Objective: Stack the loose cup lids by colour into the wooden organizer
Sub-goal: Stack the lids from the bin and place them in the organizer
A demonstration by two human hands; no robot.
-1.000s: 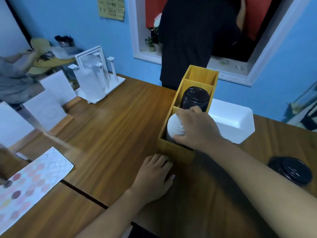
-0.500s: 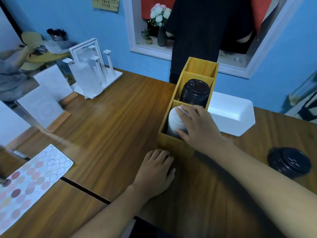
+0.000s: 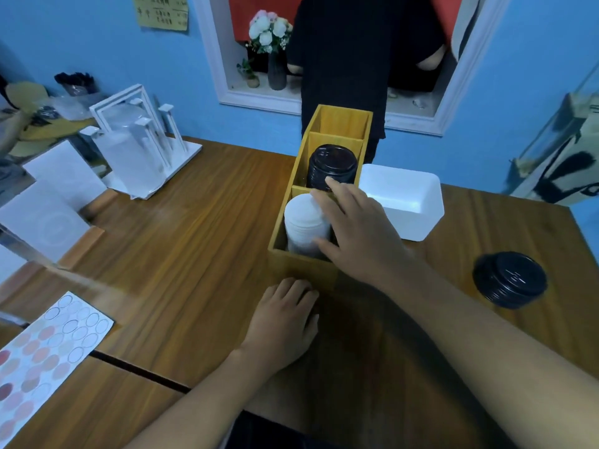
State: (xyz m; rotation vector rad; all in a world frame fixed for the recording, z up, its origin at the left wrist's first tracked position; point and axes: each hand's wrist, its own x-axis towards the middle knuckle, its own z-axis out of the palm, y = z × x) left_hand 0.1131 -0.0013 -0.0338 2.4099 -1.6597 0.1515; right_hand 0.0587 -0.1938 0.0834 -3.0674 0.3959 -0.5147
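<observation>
The wooden organizer (image 3: 284,222) stands lengthwise in the middle of the table. Its nearest compartment holds a stack of white lids (image 3: 303,222), its middle one a stack of black lids (image 3: 330,165), and the far one looks empty. My right hand (image 3: 359,231) rests against the right side of the white stack with fingers spread, the index tip reaching the black stack. My left hand (image 3: 282,322) lies flat, palm down, on the table just in front of the organizer. A loose stack of black lids (image 3: 509,280) sits on the table at the right.
A white foam box (image 3: 402,202) stands right of the organizer. A white rack (image 3: 139,150) and white boards (image 3: 48,215) are at the left, a sheet of round stickers (image 3: 45,351) at the near left. A person in black (image 3: 343,59) stands behind the table.
My right hand has loosened from its wrap around the white stack and its fingers have spread, so more of the stack shows. The left hand stays flat on the table.
</observation>
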